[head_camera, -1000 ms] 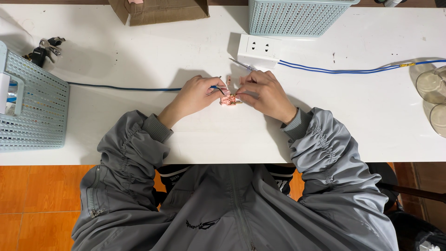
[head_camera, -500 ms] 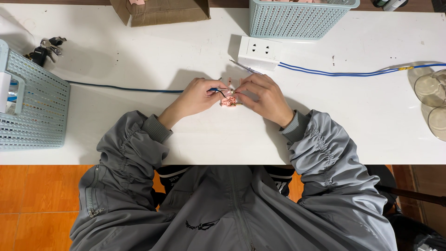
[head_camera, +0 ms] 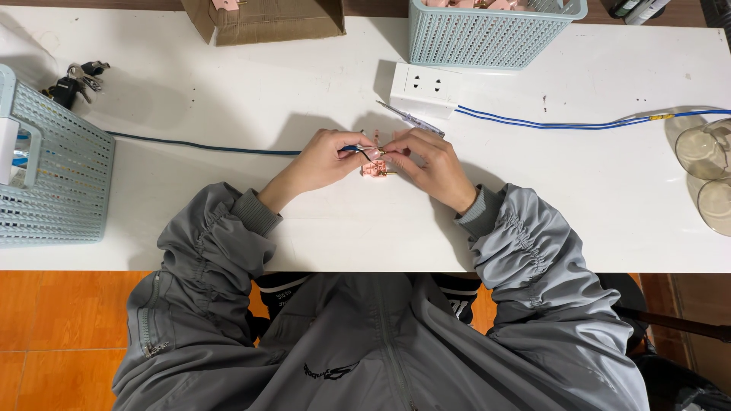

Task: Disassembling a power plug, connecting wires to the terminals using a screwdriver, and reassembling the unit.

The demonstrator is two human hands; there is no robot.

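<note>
Small pink part (head_camera: 375, 169) with brass-coloured metal bits, pinched between fingertips just above white table (head_camera: 228, 99), near white socket block (head_camera: 425, 89). Dark blue cable (head_camera: 198, 145) end held against it, trailing left.

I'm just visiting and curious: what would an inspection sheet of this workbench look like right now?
Surface: white table, no spills seen.
Job's things: small pink plastic part with brass bits, held between both hands over the table.
Clutter: brown cardboard box, light blue mesh basket at the far edge, second blue mesh basket at left, bunch of keys, small screwdriver, clear glass jars.
Hands: left hand and right hand, fingers pinching the part.
Cables: dark blue cable to the left hand; blue-white cable from the white socket block.
Surroundings: orange tiled floor, grey jacket.
</note>
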